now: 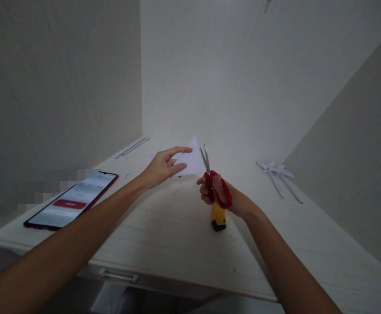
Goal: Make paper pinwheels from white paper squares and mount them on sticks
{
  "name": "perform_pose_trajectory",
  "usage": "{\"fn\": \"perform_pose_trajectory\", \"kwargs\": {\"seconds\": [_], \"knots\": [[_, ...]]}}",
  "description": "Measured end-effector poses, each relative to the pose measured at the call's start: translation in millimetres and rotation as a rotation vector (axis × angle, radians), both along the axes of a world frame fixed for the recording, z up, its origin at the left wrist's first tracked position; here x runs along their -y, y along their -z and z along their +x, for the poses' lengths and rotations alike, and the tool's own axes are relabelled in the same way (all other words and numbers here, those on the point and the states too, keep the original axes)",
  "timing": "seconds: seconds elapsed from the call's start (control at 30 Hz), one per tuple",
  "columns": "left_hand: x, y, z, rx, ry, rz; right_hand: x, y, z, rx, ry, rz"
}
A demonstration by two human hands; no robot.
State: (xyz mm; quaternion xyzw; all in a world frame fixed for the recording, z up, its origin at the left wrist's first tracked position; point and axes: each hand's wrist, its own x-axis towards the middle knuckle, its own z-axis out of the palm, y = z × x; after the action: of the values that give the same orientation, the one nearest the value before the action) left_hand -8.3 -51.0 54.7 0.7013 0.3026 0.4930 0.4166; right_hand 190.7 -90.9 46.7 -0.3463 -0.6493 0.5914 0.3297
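Observation:
My left hand (164, 165) grips a small white piece of paper (193, 162) between thumb and fingers, raised above the table. In my right hand (218, 187) is a pair of scissors (206, 161) with red handles. Its blades point upward, slightly parted, just to the right of the paper and apart from it. Below my right hand lies a yellow utility knife (218, 216) with a black end, its upper part hidden behind the hand. A small red thing shows under the paper's lower edge, too covered to make out.
A phone (75, 198) with a lit screen lies at the left of the white table (164, 235). Thin paper sticks (133, 147) rest at the back left. Paper pinwheels (277, 170) on sticks lie at the right. Walls close in the back and sides; a drawer handle (118, 275) is in front.

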Motion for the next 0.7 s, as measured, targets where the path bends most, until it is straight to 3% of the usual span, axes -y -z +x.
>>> {"fn": "perform_pose_trajectory", "kwargs": {"seconds": [0.7], "knots": [[-1.2,-1.9,0.3,0.049,0.001,-0.043,2.6,2.4,-1.7,-0.072,-0.173,-0.08]]}}
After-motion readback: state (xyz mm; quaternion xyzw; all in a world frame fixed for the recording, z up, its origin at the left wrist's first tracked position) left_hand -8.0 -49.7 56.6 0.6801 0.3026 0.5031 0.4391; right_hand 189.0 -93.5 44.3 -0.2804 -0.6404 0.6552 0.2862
